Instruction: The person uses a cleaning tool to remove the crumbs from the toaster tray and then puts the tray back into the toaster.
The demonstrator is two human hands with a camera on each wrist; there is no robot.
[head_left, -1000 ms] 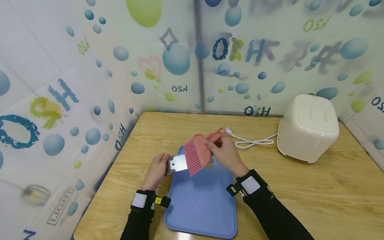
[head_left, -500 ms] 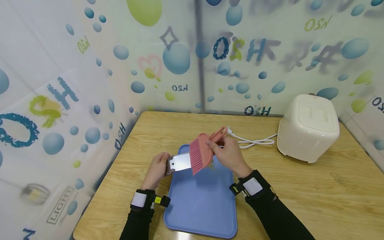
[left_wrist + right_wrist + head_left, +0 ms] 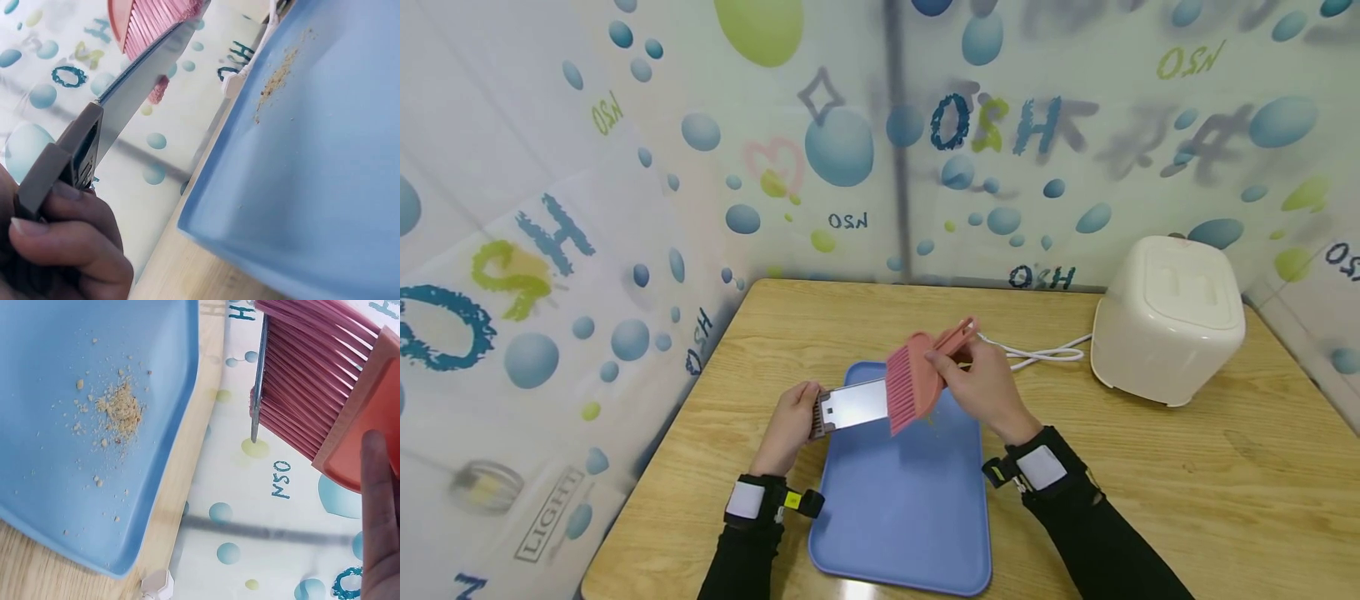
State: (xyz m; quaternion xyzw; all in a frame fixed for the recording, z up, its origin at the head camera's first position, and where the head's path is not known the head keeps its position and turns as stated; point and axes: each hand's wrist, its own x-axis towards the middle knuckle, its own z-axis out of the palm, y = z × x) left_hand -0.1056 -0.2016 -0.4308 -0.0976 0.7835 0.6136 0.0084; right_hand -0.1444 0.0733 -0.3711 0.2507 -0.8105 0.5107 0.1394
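My left hand point(image 3: 786, 425) grips the grey-brown end of a flat metal crumb tray point(image 3: 859, 403), which is held tilted over the far part of a blue tray point(image 3: 902, 517). In my right hand point(image 3: 981, 387) is a pink hand brush point(image 3: 914, 382), thumb pressed on its flat back. The bristles point(image 3: 306, 381) lie against the far end of the metal plate, and a few poke past its edge in the right wrist view. Below, a small heap of tan crumbs point(image 3: 122, 412) lies on the blue tray, with loose bits scattered round it.
A cream toaster point(image 3: 1172, 321) stands at the back right of the wooden table point(image 3: 1150, 492). Its white cord point(image 3: 1048, 355) lies looped between it and my right hand. A patterned curtain point(image 3: 850, 250) hangs behind the table and along the left.
My right hand has drawn the brush rightward along the metal plate toward its far end, uncovering more bare metal. The left hand has stayed nearly still.
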